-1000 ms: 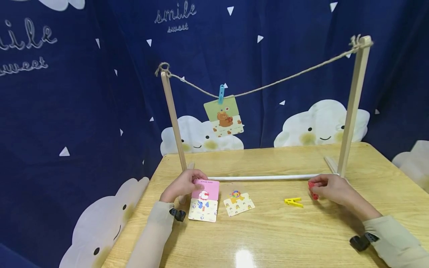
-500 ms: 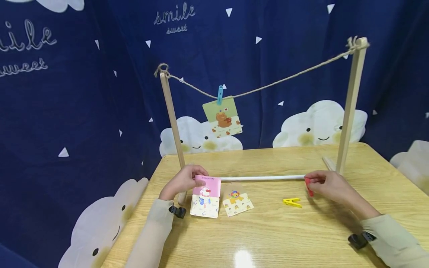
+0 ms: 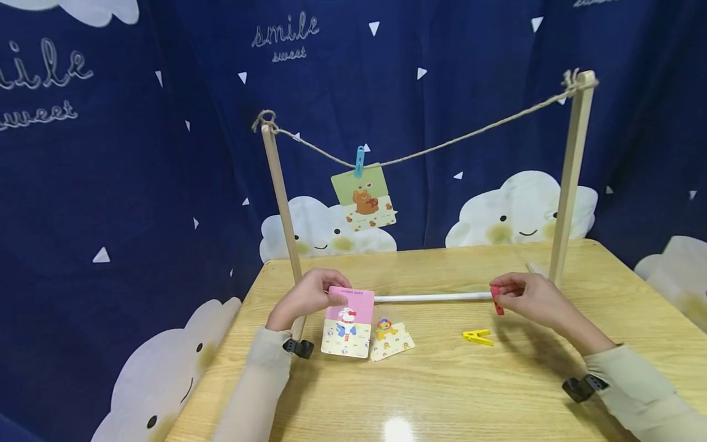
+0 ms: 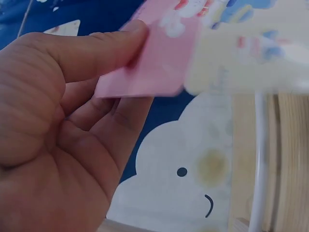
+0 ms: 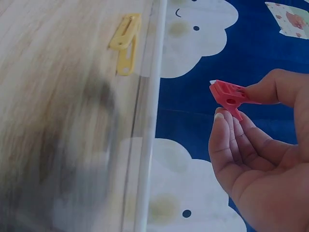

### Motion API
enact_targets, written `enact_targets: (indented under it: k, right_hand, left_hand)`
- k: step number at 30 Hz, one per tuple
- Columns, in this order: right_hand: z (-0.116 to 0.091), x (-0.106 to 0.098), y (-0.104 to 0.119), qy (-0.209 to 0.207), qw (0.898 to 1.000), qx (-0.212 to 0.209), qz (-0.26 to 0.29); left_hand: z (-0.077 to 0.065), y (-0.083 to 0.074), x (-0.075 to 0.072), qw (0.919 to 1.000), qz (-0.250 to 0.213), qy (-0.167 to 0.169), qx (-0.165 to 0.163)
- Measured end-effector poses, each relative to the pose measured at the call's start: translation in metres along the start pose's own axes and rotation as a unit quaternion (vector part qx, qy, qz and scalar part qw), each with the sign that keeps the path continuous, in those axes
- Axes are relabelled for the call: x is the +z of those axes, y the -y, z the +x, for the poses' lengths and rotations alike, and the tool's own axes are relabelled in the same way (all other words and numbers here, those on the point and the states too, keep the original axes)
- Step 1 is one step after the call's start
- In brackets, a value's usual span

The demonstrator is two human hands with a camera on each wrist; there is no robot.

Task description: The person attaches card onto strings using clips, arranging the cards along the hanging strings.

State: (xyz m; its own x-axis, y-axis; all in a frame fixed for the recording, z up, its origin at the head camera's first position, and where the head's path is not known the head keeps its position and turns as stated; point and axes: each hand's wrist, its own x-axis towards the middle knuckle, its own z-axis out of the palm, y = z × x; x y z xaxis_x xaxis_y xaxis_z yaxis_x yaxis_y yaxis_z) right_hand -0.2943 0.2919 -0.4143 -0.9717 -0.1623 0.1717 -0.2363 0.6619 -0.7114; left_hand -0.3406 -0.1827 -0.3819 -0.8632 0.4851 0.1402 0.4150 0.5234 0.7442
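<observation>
The rabbit card (image 3: 349,334), lion card (image 3: 394,342) and bear card (image 3: 363,199) look like smooth printed paper. The red peg (image 5: 227,92), yellow peg (image 3: 477,336) and blue peg (image 3: 359,162) are of smooth plastic. The line (image 3: 469,135) is rough, fibrous twine; the posts (image 3: 571,172) look like bare, matt wood. The white rod (image 3: 431,298) is smooth. The tabletop (image 3: 453,393) shows wood grain under a glossy finish, the backdrop (image 3: 160,202) is creased cloth, and the sleeves (image 3: 254,387) are matt fabric

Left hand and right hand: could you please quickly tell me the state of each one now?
Left hand: holding the pink-and-cream card.
Right hand: holding the red clothespin.
</observation>
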Motion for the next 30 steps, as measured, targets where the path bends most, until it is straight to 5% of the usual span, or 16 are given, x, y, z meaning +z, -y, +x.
enact_targets:
  k: [12, 21, 30]
  right_hand:
    - [-0.002, -0.007, 0.013, -0.014, 0.999, -0.027, 0.011]
    - [-0.002, -0.017, 0.031, -0.026, 0.998, -0.052, 0.035]
    - [0.002, -0.027, 0.053, -0.043, 0.997, -0.059, -0.006]
  left_hand:
    - [0.008, -0.025, 0.009, 0.9998, -0.001, -0.015, -0.010]
    - [0.017, -0.043, 0.012, 0.9992, 0.001, -0.035, 0.017]
    - [0.027, -0.060, 0.015, 0.9973, 0.017, -0.061, 0.036]
